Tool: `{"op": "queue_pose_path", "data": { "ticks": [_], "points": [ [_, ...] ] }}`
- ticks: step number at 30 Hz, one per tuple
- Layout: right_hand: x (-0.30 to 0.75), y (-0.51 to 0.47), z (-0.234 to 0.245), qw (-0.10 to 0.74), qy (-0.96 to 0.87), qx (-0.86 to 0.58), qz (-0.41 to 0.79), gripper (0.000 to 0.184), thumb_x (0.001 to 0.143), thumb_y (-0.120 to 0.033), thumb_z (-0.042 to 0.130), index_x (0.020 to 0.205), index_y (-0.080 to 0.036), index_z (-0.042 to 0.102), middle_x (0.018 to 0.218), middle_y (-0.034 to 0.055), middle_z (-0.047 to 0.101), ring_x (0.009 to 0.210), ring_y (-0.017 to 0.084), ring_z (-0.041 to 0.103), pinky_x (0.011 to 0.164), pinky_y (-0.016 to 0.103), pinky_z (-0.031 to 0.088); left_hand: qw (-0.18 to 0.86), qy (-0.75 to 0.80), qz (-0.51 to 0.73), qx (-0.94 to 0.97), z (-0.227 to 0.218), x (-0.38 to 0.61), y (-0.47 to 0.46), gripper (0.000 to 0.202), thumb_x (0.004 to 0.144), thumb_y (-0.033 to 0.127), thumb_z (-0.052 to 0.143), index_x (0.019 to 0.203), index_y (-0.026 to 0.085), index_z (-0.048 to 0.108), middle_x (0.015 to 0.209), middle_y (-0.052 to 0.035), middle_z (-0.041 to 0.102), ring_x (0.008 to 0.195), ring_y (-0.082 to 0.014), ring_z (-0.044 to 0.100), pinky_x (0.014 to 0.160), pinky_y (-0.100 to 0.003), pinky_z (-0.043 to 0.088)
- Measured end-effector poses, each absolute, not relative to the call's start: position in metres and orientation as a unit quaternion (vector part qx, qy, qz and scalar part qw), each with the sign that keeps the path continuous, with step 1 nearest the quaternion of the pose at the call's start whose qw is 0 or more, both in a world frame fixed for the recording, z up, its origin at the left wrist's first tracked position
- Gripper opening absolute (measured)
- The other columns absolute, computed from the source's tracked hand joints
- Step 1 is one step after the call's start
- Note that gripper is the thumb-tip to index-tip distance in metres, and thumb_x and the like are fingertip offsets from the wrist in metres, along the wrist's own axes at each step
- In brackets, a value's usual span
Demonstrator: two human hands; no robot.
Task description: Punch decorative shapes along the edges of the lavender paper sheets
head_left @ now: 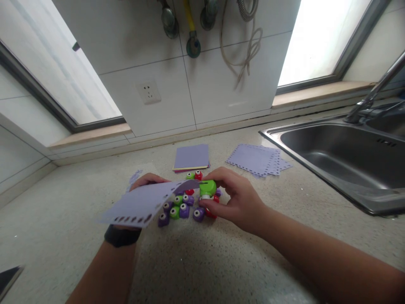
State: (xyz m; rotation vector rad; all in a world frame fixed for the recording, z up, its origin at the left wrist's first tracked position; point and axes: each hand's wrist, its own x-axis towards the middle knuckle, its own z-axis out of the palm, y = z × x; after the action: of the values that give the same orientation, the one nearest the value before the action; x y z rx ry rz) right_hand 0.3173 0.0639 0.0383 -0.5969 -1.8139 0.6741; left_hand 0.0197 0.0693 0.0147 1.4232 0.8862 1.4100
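A lavender sheet of paper with a row of punched holes along its edges rests in my left hand, whose fingers are mostly covered by the sheet. My right hand pinches a green craft punch between thumb and fingers. The paper's far right corner curves up into the slot of that punch. On the counter below lie several small purple, green and red punches, partly hidden by the sheet and my right hand.
A stack of coloured paper, lavender on top, lies behind the punches. Fanned punched sheets are to its right. Small lavender scraps lie at left. A steel sink borders the counter on the right.
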Motion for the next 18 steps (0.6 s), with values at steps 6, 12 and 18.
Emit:
{"op": "queue_pose_path", "data": {
  "ticks": [6,12,18],
  "points": [
    [0.316,0.068,0.034,0.484,-0.697,-0.31,0.429,0.039,0.08,-0.038,0.085,0.11,-0.018,0.071,0.087,0.0043,0.071,0.074,0.016,0.064,0.071,0.035,0.056,0.458,0.395,0.619,0.501,0.024,0.037,0.063,0.017,0.076,0.025,0.089,0.089,0.021,0.08,0.08,-0.0019,0.081,0.065,-0.0176,0.073,0.058,-0.025,0.06],
    [0.314,0.071,0.033,0.47,-0.641,-0.304,0.525,0.038,0.078,-0.038,0.087,0.106,-0.018,0.07,0.082,0.0012,0.071,0.071,0.014,0.065,0.065,0.031,0.055,0.454,0.464,0.632,0.422,0.029,0.048,0.057,0.041,0.07,0.023,0.094,0.107,0.016,0.078,0.1,-0.0079,0.085,0.092,-0.0301,0.081,0.086,-0.043,0.065],
    [0.313,0.076,0.034,0.45,-0.565,-0.263,0.64,0.034,0.077,-0.034,0.09,0.101,-0.019,0.071,0.079,-0.0006,0.073,0.07,0.013,0.07,0.068,0.03,0.06,0.441,0.463,0.643,0.421,0.031,0.049,0.056,0.039,0.069,0.024,0.095,0.104,0.018,0.079,0.1,-0.0072,0.085,0.101,-0.032,0.08,0.092,-0.045,0.064]
  ]
}}
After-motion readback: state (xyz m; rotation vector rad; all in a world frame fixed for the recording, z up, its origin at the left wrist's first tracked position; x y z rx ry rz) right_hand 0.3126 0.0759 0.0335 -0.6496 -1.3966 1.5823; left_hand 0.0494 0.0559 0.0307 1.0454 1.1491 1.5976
